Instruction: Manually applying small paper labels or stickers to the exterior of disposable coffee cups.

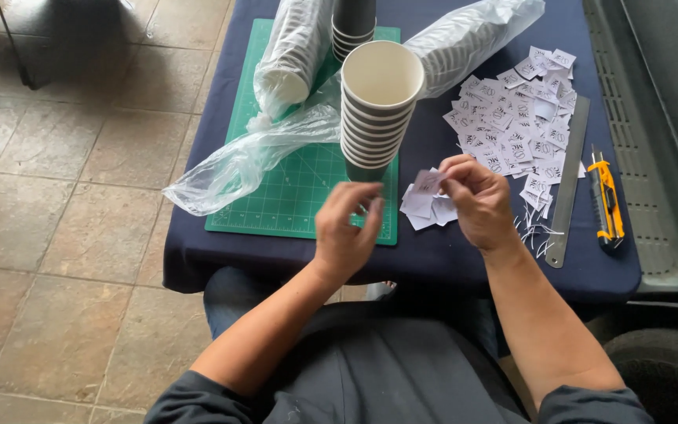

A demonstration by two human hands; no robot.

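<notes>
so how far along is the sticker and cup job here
Looks early. Done: a small heap of peeled backing papers lies by the right hand. In hand: the right hand pinches a small sticker; the left hand is beside it, blurred. Left: the big pile of cut stickers, the stack of grey paper cups and the bagged cup sleeves.

Your left hand (344,235) and right hand (476,200) are bare: no gloves, rings, watch or wristbands show in the head view. Both forearms are uncovered from wrist to past the elbow. Your dark grey sleeves (190,400) are pushed up and bunch in soft folds at the lower edge of the view, one on each arm. The garment over your torso (386,369) is the same dark grey, plain fabric, with loose creases and no visible print, buttons or zip. Blue denim trousers (233,302) cover your left thigh beside it.
</notes>
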